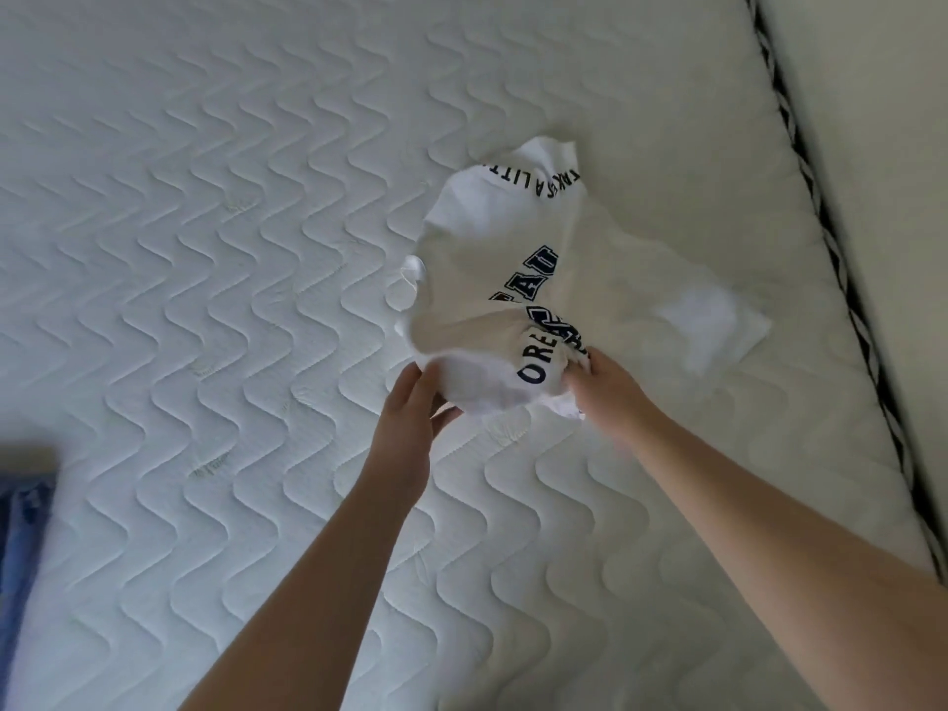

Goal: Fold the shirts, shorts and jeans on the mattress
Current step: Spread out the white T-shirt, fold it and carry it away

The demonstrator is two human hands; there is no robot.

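A white shirt (492, 279) with dark blue lettering is bunched up above the white quilted mattress (205, 248), right of centre. My left hand (410, 418) holds its near left edge with fingers under the cloth. My right hand (600, 387) grips a crumpled part by the lettering. Part of the shirt spreads flat on the mattress toward the right. Blue jeans (23, 546) lie at the left edge of the view, mostly cut off.
The mattress edge with black-and-white piping (821, 238) runs diagonally down the right side. Beyond it is a pale wall or bed frame (882, 120).
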